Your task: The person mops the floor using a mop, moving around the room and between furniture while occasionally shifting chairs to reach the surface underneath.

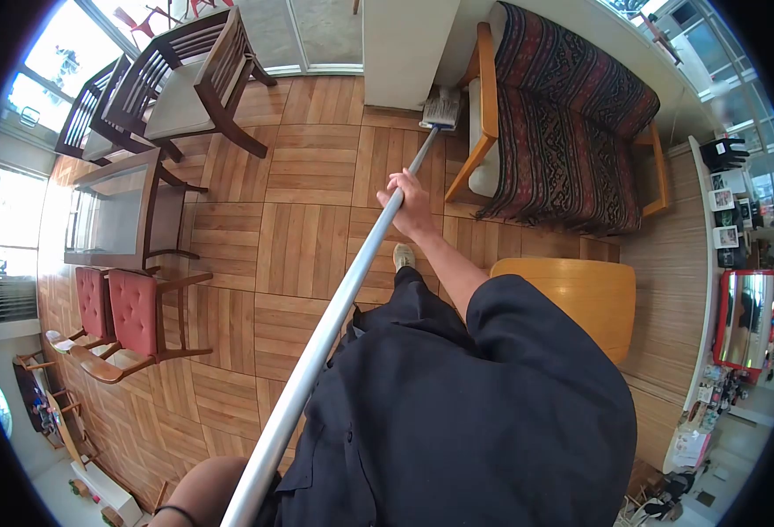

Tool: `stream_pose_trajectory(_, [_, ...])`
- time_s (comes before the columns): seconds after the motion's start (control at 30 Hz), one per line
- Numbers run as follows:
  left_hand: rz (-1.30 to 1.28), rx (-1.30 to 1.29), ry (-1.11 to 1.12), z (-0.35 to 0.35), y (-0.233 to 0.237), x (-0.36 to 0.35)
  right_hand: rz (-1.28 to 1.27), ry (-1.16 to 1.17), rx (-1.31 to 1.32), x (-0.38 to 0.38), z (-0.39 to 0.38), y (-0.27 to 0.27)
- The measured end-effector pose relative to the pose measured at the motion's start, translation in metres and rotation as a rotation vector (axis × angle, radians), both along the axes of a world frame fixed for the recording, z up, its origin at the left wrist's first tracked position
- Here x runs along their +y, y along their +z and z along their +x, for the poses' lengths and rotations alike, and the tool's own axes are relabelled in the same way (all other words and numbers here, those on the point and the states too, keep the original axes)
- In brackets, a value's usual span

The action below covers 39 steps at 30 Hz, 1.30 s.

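Note:
A long silvery pole runs from the bottom edge of the view up to a grey-white mop head [442, 109], joined by a small blue connector. This mop [334, 307] touches the parquet floor close to the wall and the front of the sofa. My right hand [407, 204] is closed around the pole, towards its mop-head end. Of my left arm only a part shows at the lower left, with a dark band on it. My left hand lies outside the view.
A wooden-armed sofa [571, 127] with a patterned cover stands at the right, a yellow wooden table [571, 299] below it. Dark slatted chairs [176, 97], a glass-topped table [110, 211] and red-cushioned chairs [132, 307] are at the left. A crowded shelf [703, 263] lines the right.

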<state>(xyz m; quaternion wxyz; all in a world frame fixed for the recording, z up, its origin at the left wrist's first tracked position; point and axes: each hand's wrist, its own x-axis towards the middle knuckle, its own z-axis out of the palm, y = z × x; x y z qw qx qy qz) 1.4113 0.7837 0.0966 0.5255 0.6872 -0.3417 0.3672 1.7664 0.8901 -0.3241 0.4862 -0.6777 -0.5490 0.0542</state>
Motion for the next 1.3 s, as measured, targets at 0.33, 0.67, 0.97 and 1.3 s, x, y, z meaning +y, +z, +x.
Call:
stream_pose_trajectory(0.33, [-0.116,0.299,-0.003,0.012,-0.061,0.0,-0.135,0.477,0.017,-0.1,-0.072,0.009])
stream_pose_trajectory(0.67, [-0.252,0.308,0.222,0.059,-0.088,0.009,-0.227,0.498,-0.213,-0.058,-0.032,0.0])
stream_pose_trajectory(0.97, [-0.518,0.45,0.924,0.205,-0.218,0.064,-0.273,0.188,-0.293,0.067,0.134,-0.069])
stream_pose_trajectory(1.3, [-0.548,0.381,0.825,0.239,-0.208,0.077,-0.58,0.246,-0.064,0.083,0.167,-0.05])
